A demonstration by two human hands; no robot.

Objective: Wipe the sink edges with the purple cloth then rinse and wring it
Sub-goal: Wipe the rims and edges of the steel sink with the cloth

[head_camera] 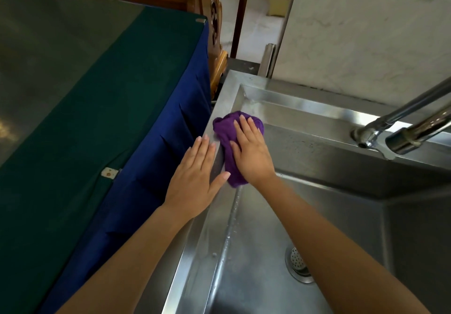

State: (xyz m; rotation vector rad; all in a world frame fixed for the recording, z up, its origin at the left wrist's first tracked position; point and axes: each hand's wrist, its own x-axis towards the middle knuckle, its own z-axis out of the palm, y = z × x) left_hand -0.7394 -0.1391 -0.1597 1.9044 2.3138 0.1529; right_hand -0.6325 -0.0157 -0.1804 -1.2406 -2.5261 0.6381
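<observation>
A crumpled purple cloth (225, 128) lies on the left rim of the steel sink (228, 89), hanging a little over the inner wall. My right hand (251, 151) presses flat on top of the cloth, fingers spread and pointing away from me. My left hand (195, 177) rests flat and empty on the outer part of the same rim, just left of the cloth, its thumb touching the cloth's lower end. A thin trickle of water runs down the sink wall below the cloth.
Two chrome tap spouts (400, 138) reach in from the right over the back rim. A drain strainer (299, 263) sits in the basin floor. A table under green and blue fabric (109, 118) stands close on the left. A white wall (366, 33) rises behind the sink.
</observation>
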